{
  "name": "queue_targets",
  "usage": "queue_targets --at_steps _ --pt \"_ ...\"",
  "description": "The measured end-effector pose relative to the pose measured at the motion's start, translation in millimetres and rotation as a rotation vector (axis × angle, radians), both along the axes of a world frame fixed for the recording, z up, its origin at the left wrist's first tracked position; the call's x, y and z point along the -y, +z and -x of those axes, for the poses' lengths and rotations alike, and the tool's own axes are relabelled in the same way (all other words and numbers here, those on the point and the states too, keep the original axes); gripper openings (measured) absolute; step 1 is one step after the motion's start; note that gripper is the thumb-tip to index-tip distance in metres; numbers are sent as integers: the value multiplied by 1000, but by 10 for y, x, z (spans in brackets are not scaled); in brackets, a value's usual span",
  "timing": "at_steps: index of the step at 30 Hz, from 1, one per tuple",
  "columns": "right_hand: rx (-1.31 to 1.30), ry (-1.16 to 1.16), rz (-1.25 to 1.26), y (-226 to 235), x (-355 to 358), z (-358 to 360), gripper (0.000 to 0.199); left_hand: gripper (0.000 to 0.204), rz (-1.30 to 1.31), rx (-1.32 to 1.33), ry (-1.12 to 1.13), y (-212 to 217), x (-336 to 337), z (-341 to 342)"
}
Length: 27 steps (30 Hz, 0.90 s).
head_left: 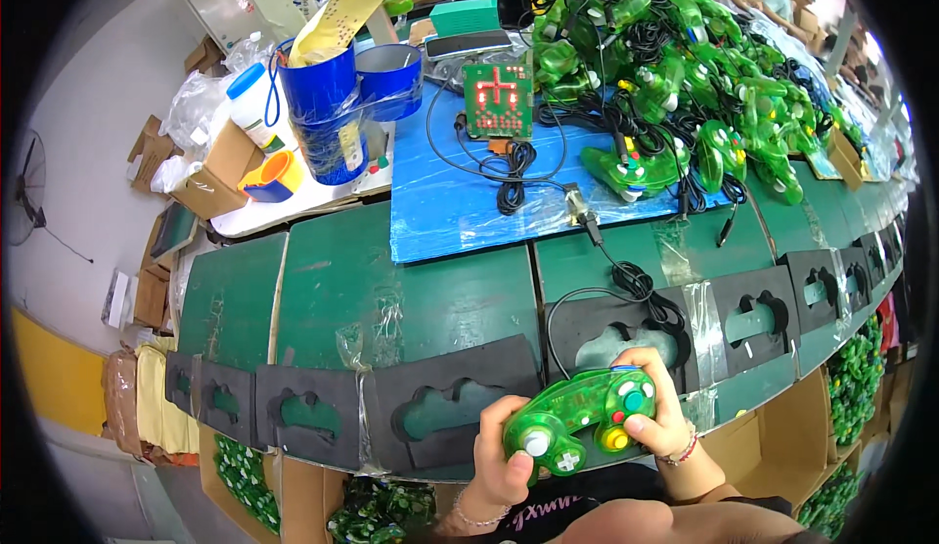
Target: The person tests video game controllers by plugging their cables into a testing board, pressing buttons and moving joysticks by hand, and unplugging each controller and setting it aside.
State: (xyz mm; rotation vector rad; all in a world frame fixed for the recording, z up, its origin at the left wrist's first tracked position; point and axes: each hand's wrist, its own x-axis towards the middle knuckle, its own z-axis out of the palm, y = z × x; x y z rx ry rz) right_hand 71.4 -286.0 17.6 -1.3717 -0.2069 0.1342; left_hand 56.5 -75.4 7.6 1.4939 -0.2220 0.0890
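Note:
Between my two hands I hold a translucent green game controller (567, 409) with its buttons facing up. My left hand (502, 451) wraps the left grip, its thumb beside the grey stick. On the other side, my right hand (657, 412) is closed round the right grip, the thumb near the red and yellow buttons. A black cable (634, 285) runs from the controller, lies coiled just beyond it, and meets a connector (584, 219) on the blue sheet. Farther back stands a green circuit board (499, 102) with lit red lights, some forming a cross.
Black foam cutouts (311, 409) line the near edge of the green bench (440, 290). A big heap of green controllers (665, 65) with cables fills the back right. Blue bins (328, 118) stand back left on a blue sheet's (416, 216) far side. Cardboard boxes (773, 436) of controllers sit below.

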Motion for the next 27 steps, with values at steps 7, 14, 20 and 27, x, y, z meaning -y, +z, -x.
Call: queue_targets --at_steps 7,14,20,27 --pt "30 -5 33 -8 23 6 56 60 50 -7 3 -56 36 46" --pt "70 -25 26 -1 47 7 56 62 53 -15 -6 -12 63 52" --pt "97 -18 42 -9 70 10 56 69 101 -26 15 14 136 69" --pt "102 22 -4 1 109 23 58 70 27 23 52 53 178 45"
